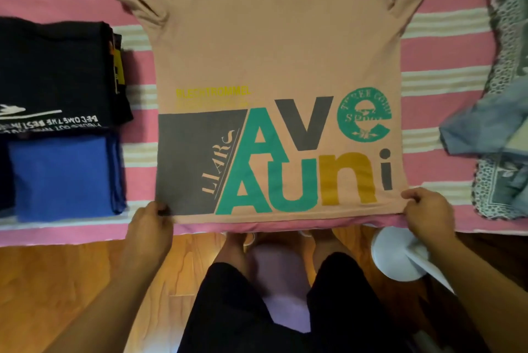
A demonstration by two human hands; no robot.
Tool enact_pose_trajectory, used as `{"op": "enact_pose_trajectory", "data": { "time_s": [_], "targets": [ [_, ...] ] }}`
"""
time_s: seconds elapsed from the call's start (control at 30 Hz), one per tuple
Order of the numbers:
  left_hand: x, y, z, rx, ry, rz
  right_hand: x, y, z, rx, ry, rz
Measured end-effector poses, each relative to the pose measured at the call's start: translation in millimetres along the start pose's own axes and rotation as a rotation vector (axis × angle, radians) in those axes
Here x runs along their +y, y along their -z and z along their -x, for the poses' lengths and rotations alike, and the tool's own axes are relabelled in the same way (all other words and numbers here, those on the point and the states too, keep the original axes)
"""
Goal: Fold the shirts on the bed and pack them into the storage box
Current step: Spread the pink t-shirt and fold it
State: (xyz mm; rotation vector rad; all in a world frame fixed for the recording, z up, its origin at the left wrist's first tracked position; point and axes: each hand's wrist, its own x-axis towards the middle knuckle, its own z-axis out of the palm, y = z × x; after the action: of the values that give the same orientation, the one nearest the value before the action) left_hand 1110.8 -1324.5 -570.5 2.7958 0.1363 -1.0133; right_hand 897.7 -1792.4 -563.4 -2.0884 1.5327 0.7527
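Note:
A peach T-shirt (274,46) with large green, grey and yellow lettering lies spread flat on the pink striped bed (445,46), hem toward me and neck at the far side. My left hand (150,222) pinches the hem's left corner at the bed edge. My right hand (428,211) pinches the hem's right corner. On the left of the bed lie a folded black shirt (54,72) with white print and, in front of it, a folded blue shirt (64,178). No storage box is in view.
A heap of unfolded clothes, light blue denim (483,129) over a patterned grey-green fabric (503,189), lies at the bed's right. Below the bed edge are wooden floor (71,281), my legs and a white round fan base (400,255).

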Motion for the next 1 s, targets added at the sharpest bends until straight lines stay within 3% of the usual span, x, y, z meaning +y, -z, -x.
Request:
{"op": "enact_pose_trajectory", "data": {
  "time_s": [0.13, 0.23, 0.47, 0.6, 0.77, 0.9, 1.0],
  "targets": [
    [21, 28, -16, -0.294, 0.026, -0.51, -19, 26, -14, -0.152, 0.054, 0.234],
    [99, 71, -50, -0.448, -0.123, -0.632, -65, 74, -41, -0.151, 0.096, 0.196],
    [354, 92, -137, -0.024, -0.693, -0.179, -196, 177, -177, 0.114, 0.159, -0.245],
    [462, 53, -226, 0.195, -1.012, -0.34, -259, 178, -271, 0.235, 0.141, -0.378],
    [531, 32, -294, 0.313, -0.916, -0.41, -287, 166, -310, 0.246, 0.15, -0.379],
    [537, 23, -308, 0.303, -0.858, -0.441, -232, 169, -293, 0.525, -0.055, -0.45],
    [540, 21, -307, 0.316, -0.834, -0.451, -204, 149, -284, 0.413, -0.074, -0.342]
  ]
}}
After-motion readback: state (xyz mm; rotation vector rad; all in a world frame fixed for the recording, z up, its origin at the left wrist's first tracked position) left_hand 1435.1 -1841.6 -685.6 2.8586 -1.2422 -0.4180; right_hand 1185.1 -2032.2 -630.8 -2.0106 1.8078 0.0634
